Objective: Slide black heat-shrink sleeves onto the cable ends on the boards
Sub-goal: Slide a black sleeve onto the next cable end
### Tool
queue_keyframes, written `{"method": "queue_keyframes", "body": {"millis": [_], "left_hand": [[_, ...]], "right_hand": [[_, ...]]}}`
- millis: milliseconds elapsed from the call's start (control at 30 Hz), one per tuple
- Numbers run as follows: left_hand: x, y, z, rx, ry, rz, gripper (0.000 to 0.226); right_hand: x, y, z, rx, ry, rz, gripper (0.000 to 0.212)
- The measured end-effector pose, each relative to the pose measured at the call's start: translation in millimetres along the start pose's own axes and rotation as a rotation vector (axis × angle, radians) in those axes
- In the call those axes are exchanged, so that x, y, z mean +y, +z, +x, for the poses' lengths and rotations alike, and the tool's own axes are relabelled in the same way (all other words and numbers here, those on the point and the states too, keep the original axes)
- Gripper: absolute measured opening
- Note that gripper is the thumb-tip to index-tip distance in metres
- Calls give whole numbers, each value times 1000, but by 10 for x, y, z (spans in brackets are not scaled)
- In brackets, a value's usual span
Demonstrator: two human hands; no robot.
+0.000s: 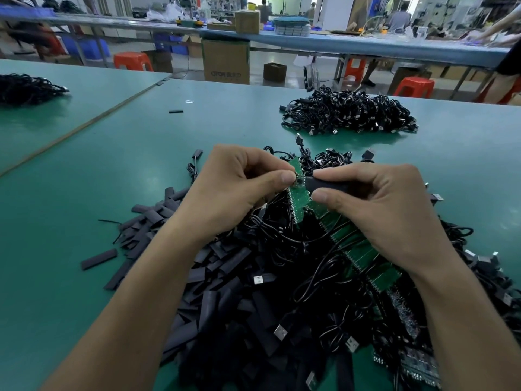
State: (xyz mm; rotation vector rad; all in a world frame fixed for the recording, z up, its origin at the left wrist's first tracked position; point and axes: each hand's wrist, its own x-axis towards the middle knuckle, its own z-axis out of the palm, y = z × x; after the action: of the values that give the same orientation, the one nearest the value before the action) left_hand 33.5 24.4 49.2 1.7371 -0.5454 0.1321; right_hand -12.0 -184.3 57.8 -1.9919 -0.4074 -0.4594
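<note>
Our left hand [234, 190] pinches the strip of small green circuit boards [295, 201]. Right hand [380, 210] pinches a black heat-shrink sleeve [321, 184], its mouth at the board end between our thumbs. We should squeeze the mouth round, line it up straight, and push without bending the strip.

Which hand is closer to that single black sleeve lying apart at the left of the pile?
Left. The left hand is up and right of the lone sleeve; the right hand is farther right.
</note>
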Motion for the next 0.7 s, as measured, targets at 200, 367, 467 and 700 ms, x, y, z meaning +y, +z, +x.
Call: {"method": "queue_keyframes", "body": {"millis": [200,367,467,700], "left_hand": [[-7,53,4,-41,8,-26,8],[36,41,-17,-13,0,-19,8],[52,42,-28,-2,-19,58,16],[77,40,-43,-87,5,137,21]], "right_hand": [[0,68,0,-4,0,28,24],[4,66,-2,27,7,134,21],[19,69,5,42,9,219,19],[20,78,12,70,-6,269,20]]}}
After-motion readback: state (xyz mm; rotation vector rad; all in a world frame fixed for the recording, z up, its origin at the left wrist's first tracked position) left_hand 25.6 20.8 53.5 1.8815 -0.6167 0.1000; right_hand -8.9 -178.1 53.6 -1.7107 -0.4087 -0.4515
